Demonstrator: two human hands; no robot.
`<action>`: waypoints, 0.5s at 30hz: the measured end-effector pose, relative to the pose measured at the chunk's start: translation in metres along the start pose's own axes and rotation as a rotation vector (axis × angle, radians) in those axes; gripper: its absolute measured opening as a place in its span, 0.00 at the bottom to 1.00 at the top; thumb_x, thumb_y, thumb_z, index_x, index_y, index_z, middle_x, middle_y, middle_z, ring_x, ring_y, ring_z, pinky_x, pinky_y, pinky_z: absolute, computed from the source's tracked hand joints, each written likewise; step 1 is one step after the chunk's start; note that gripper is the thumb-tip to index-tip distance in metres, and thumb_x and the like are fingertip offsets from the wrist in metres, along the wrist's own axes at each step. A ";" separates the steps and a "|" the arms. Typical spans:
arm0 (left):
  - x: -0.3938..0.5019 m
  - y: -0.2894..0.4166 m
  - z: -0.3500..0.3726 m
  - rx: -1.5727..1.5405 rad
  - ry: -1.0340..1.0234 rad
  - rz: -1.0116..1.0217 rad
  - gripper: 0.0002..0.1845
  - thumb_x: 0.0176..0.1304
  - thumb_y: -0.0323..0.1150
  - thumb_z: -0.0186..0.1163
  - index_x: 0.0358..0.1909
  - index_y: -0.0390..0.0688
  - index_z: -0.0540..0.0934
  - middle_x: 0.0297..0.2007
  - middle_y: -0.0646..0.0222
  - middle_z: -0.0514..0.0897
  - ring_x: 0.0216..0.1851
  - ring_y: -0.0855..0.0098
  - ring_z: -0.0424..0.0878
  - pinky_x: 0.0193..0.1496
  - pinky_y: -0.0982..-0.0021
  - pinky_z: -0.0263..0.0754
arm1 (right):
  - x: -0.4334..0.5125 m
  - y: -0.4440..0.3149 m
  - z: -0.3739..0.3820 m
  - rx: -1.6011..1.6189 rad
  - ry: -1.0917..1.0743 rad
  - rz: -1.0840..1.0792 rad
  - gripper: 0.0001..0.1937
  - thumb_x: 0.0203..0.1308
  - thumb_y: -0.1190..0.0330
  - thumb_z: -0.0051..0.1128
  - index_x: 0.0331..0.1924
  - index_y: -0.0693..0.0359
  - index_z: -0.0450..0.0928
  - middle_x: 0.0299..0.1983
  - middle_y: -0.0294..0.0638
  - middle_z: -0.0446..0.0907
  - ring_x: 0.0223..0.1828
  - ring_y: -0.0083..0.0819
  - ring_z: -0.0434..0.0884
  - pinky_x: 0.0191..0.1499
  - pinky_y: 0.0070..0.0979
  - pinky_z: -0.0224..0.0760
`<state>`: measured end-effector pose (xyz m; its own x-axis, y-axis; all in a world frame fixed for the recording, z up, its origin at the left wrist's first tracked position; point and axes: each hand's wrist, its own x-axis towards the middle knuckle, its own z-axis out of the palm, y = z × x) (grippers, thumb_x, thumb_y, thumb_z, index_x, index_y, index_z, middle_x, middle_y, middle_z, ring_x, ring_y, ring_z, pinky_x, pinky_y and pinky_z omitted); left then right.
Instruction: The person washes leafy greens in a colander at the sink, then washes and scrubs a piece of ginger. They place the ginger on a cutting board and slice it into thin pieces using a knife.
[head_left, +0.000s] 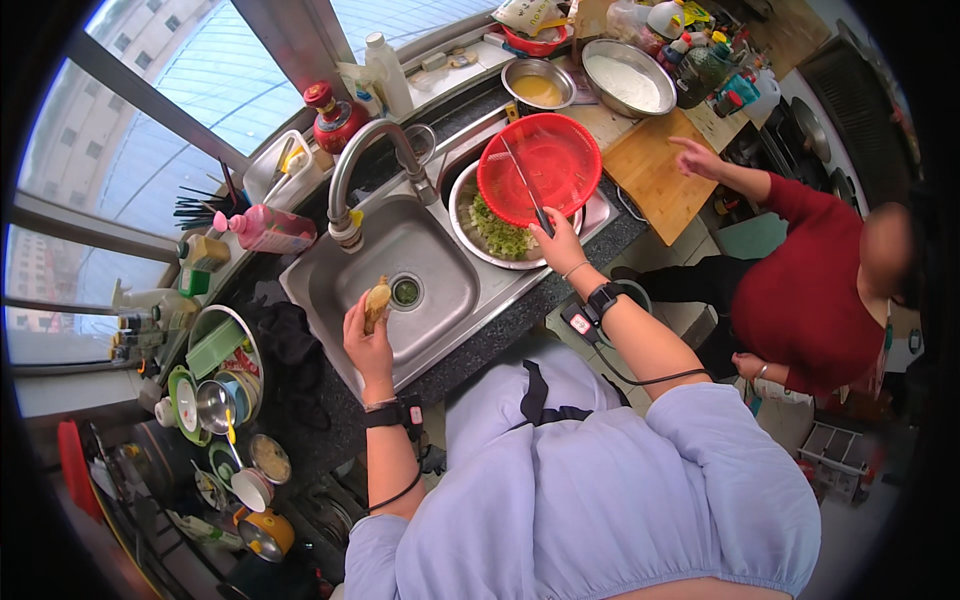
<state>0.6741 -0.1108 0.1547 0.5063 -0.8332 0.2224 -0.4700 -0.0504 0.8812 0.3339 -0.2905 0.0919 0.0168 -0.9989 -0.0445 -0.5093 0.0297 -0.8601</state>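
Observation:
Over the steel sink basin (442, 289), my left hand (367, 345) holds a knobbly brown root (377, 304), probably ginger, near the drain. My right hand (561, 246) grips a kitchen knife (525, 176) by its black handle. The blade points away from me across a red plastic colander (574, 161). That colander sits tilted over a steel bowl (459, 217) of chopped leafy greens (491, 229) and partly hides it. A curved steel faucet (346, 169) rises behind the basin.
A person in a red top (802, 315) stands at right, one hand (697, 159) extended over a wooden cutting board (656, 176). Bowls of yellow liquid (536, 90) and white powder (622, 82) stand behind. Left are a pink bottle (277, 229) and a dish-filled basin (259, 330).

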 end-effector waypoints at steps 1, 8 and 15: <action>0.000 -0.003 0.001 0.009 -0.001 -0.015 0.23 0.61 0.23 0.67 0.59 0.38 0.81 0.47 0.63 0.83 0.47 0.67 0.82 0.51 0.70 0.77 | -0.003 0.000 -0.003 0.030 -0.013 -0.003 0.29 0.66 0.58 0.63 0.64 0.68 0.70 0.52 0.56 0.82 0.53 0.47 0.83 0.56 0.35 0.74; -0.007 -0.026 0.010 -0.199 0.009 -0.338 0.20 0.70 0.36 0.65 0.58 0.36 0.80 0.42 0.69 0.85 0.35 0.82 0.80 0.29 0.80 0.76 | -0.025 0.001 -0.005 0.203 -0.129 0.027 0.28 0.69 0.62 0.62 0.66 0.71 0.68 0.54 0.53 0.81 0.54 0.36 0.81 0.58 0.30 0.72; -0.024 -0.044 0.017 -0.225 -0.010 -0.449 0.20 0.70 0.41 0.65 0.54 0.36 0.82 0.35 0.71 0.85 0.31 0.83 0.79 0.26 0.80 0.75 | -0.034 0.011 -0.002 0.191 -0.160 0.049 0.29 0.68 0.61 0.62 0.66 0.70 0.69 0.51 0.52 0.82 0.50 0.35 0.82 0.55 0.29 0.74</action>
<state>0.6706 -0.0975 0.1032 0.6151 -0.7619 -0.2027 -0.0387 -0.2860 0.9575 0.3263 -0.2564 0.0846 0.1396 -0.9779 -0.1555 -0.3413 0.0999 -0.9346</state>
